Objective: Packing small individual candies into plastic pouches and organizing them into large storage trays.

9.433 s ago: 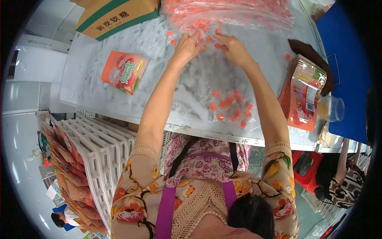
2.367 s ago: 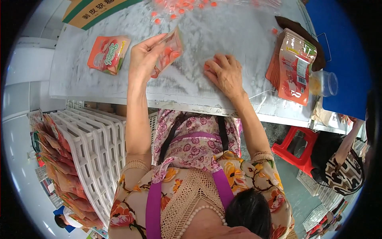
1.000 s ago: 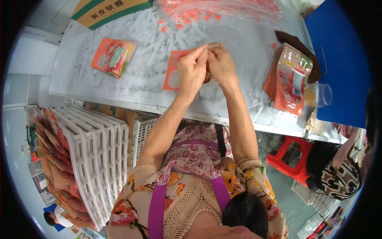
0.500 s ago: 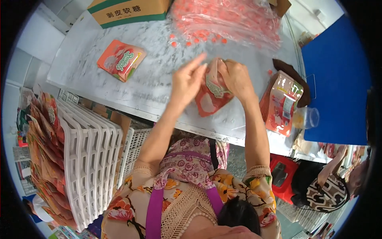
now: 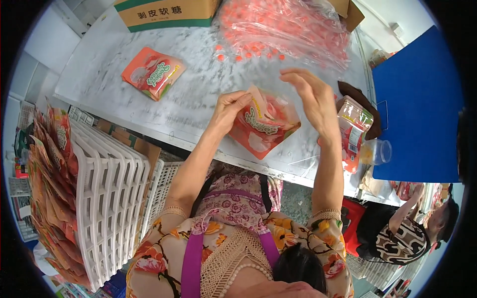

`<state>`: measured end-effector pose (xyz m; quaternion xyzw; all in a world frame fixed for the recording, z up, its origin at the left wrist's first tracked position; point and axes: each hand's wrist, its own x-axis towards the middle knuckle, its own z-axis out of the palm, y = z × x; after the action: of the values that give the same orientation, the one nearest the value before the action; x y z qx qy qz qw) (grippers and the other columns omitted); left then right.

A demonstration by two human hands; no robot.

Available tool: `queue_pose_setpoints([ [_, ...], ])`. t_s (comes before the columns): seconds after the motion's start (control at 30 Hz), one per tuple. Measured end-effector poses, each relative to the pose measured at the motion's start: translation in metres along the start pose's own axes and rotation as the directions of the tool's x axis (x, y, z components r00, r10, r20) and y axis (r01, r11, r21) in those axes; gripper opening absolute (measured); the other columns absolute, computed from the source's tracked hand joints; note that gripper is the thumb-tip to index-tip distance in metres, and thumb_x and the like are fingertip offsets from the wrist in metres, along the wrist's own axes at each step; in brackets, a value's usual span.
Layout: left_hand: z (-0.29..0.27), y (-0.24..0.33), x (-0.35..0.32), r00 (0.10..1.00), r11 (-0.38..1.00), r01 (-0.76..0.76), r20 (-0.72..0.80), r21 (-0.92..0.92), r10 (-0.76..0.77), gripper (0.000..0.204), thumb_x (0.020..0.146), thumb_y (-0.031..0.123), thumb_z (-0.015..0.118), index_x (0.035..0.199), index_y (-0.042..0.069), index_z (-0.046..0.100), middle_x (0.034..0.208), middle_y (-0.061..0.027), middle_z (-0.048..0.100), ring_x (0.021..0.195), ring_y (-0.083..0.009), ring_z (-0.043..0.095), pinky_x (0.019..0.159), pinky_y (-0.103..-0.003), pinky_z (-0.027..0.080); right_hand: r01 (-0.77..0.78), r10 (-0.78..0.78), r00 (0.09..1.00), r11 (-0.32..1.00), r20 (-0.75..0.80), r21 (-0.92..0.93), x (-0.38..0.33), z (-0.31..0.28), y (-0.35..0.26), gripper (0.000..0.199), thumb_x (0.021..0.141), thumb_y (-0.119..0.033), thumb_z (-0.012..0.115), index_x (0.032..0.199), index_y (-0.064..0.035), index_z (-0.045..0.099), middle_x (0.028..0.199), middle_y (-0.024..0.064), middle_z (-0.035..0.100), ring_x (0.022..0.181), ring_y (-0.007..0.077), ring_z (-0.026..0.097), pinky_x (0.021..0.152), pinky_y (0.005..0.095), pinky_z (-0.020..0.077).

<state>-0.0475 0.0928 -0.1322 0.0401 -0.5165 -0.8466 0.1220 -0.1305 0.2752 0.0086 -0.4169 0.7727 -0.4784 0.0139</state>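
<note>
My left hand (image 5: 231,110) pinches the upper left edge of a red candy pouch (image 5: 268,130), which is tilted just over the near part of the table. Off the pouch's right side, my right hand (image 5: 314,102) is raised with its fingers apart and nothing in them. A second red pouch (image 5: 153,73) lies flat to the left. Beside my right forearm is a stack of similar pouches (image 5: 352,134). Beyond my hands, a large clear plastic bag (image 5: 285,30) full of red candies lies on the table, with several loose candies (image 5: 255,48) along its near edge.
A cardboard box (image 5: 169,14) stands at the far left of the marbled table (image 5: 198,69). At the right are a clear plastic jar (image 5: 378,151) and a blue board (image 5: 420,109). White crates (image 5: 112,198) with upright pouches stand at lower left; another person (image 5: 402,238) sits at lower right.
My right hand has let go of the pouch and moved right, its fingers spreading. My left hand has taken hold of the pouch's upper left edge, and the pouch now looks wider.
</note>
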Motion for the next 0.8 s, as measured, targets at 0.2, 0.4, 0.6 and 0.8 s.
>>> queue_pose_setpoints([
  [0.2, 0.019, 0.008, -0.014, 0.992, 0.993, -0.112, -0.059, -0.043, 0.11, 0.02, 0.093, 0.015, 0.061, 0.099, -0.002, 0.069, 0.082, 0.0015, 0.064, 0.073, -0.0057, 0.055, 0.068, -0.023, 0.046, 0.203, -0.134, 0.96, 0.938, 0.247, -0.28, -0.022, 0.036, -0.019, 0.04, 0.085, -0.037, 0.065, 0.096, 0.0018, 0.065, 0.096, 0.0207, 0.063, 0.086, 0.0378, 0.06, 0.079, 0.0379, 0.0494],
  [0.4, 0.019, 0.0, -0.018, 0.949, 0.97, -0.242, -0.2, 0.036, 0.244, 0.015, 0.094, 0.012, 0.059, 0.091, -0.001, 0.067, 0.081, 0.0019, 0.061, 0.073, -0.0055, 0.051, 0.066, -0.024, 0.044, -0.019, 0.134, 0.82, 0.978, 0.557, -0.208, -0.002, 0.012, -0.029, 0.036, 0.08, -0.023, 0.074, 0.106, -0.0001, 0.064, 0.104, 0.0158, 0.066, 0.091, 0.029, 0.064, 0.078, 0.0357, 0.0517],
  [0.6, 0.015, 0.039, -0.008, 0.905, 0.902, -0.383, -0.276, -0.198, 0.323, 0.021, 0.096, 0.016, 0.058, 0.081, 0.0, 0.061, 0.079, 0.0001, 0.059, 0.073, -0.008, 0.052, 0.068, -0.026, 0.046, 0.019, -0.034, 0.966, 0.998, -0.258, -0.06, -0.035, 0.008, 0.003, 0.027, 0.073, -0.004, 0.077, 0.099, -0.0001, 0.068, 0.097, 0.0076, 0.07, 0.088, 0.0162, 0.065, 0.076, 0.0293, 0.0529],
  [0.8, 0.026, 0.019, -0.011, 0.882, 0.888, -0.434, -0.273, -0.149, 0.385, 0.017, 0.094, 0.012, 0.058, 0.081, 0.001, 0.061, 0.076, 0.0001, 0.058, 0.069, -0.0082, 0.051, 0.068, -0.026, 0.046, 0.152, -0.185, 0.952, 0.977, -0.243, -0.149, -0.031, 0.06, -0.001, 0.007, 0.083, -0.004, 0.071, 0.082, 0.0007, 0.066, 0.082, 0.0027, 0.068, 0.075, 0.0097, 0.06, 0.069, 0.0271, 0.0495],
])
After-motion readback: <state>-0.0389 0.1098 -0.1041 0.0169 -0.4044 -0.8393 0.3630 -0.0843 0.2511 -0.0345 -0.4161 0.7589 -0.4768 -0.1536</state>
